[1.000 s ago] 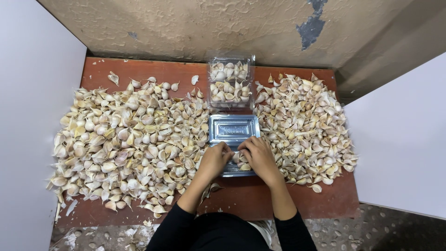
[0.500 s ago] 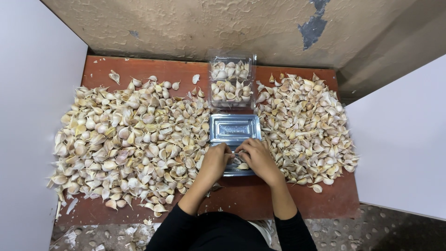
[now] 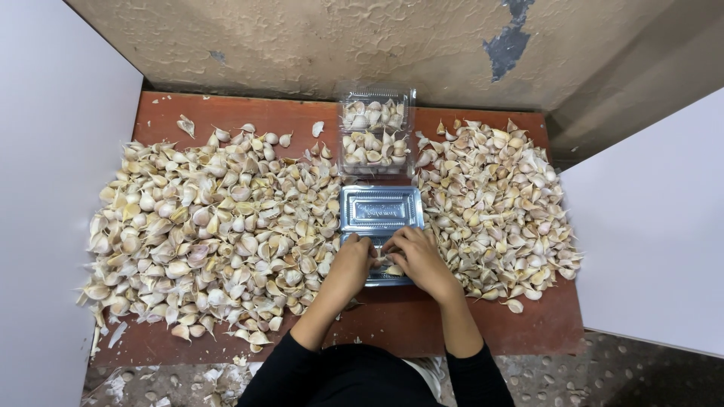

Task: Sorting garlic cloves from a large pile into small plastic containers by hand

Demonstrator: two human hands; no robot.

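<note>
Over the open clear tray, left hand and right hand pinch garlic cloves.

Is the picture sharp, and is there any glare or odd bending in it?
Head view: even, soft light with only faint shadows under the hands; the left hand and right hand look sharp, no motion blur. The clear plastic tray throws back pale glare. The garlic cloves stay crisp, while the table edge bows slightly, as a wide lens would make it.
</note>
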